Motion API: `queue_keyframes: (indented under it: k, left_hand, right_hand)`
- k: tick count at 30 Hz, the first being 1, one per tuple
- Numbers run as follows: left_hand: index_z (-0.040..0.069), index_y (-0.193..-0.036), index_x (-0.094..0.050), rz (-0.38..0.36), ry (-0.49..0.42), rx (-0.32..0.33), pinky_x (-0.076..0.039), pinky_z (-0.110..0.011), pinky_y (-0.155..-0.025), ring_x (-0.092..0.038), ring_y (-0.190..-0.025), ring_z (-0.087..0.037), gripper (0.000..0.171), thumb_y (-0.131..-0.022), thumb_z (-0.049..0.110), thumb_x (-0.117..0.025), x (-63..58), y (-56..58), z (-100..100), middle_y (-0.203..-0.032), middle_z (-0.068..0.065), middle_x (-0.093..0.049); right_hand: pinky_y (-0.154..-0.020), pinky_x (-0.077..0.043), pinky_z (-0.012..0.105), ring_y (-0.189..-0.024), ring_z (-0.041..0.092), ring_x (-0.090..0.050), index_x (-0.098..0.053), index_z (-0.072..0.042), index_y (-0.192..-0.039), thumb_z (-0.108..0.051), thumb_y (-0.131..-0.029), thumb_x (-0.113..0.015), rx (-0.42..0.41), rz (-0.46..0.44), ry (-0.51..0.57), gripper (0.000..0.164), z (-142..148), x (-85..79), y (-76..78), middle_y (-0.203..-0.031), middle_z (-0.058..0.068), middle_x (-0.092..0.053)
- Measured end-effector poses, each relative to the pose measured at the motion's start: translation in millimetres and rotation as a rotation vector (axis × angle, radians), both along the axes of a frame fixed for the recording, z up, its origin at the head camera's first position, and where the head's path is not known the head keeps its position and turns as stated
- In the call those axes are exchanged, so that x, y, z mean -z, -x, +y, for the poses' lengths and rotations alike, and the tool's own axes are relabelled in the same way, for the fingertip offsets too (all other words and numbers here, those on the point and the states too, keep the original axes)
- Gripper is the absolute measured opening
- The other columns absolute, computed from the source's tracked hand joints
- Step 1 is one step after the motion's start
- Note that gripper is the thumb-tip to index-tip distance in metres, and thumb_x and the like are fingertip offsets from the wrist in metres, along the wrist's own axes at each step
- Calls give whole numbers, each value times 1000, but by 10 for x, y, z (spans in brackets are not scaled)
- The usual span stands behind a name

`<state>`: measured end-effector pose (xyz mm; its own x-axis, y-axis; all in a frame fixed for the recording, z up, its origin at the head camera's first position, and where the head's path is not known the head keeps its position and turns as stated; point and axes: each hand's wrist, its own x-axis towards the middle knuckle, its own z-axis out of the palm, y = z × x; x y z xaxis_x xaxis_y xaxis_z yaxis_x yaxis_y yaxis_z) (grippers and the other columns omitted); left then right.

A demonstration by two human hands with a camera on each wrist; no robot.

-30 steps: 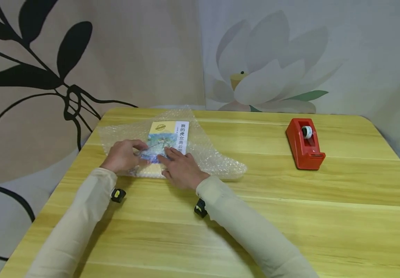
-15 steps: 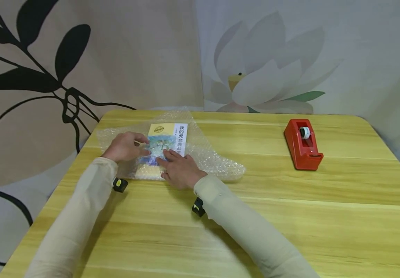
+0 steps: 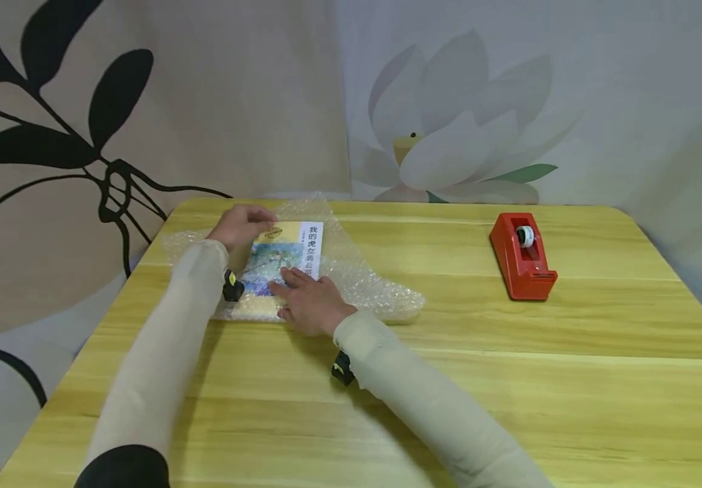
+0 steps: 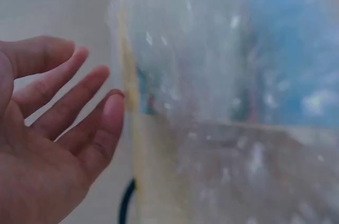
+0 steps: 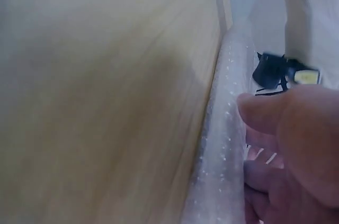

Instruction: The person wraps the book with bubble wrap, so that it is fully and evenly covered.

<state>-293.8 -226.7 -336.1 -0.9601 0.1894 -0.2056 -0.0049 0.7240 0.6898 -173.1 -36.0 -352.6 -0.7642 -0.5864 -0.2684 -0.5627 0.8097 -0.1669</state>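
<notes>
A book (image 3: 274, 261) with a yellow, blue and white cover lies on the table, seen through clear bubble wrap (image 3: 363, 285). At the book's upper left corner is my left hand (image 3: 242, 227). Its loosely bent fingers (image 4: 79, 94) stand beside the wrap and hold nothing in the left wrist view. My right hand (image 3: 313, 301) rests on the lower right of the wrapped book, fingers spread. In the right wrist view, the right thumb (image 5: 259, 110) is against the bubble wrap (image 5: 222, 144) along the near edge; the other fingertips are partly hidden.
A red tape dispenser (image 3: 523, 257) with a small tape roll stands on the right of the wooden table (image 3: 460, 420). Wrap spreads past the book on both sides. Behind the table hangs a backdrop (image 3: 253, 102) with plant and flower patterns.
My left hand has moved up along the book's left side, from beside its lower half to its top corner. The right hand has stayed on the book. The camera view has shifted slightly.
</notes>
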Motion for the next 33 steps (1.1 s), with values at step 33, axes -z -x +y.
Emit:
queue_keyframes:
  k: [33]
  left_hand:
    - [9, -156, -33, -135, 29, 22, -38, -59, -114, -38, -142, -43, 60, -101, 23, -54, 182, 807, 112, -156, -25, -35]
  right_hand:
    - [-123, -33, 45, -158, 12, -15, -24, -35, -160, -45, -107, -41, 10, 40, -23, 57, -9, 40, 20, -171, -6, -12]
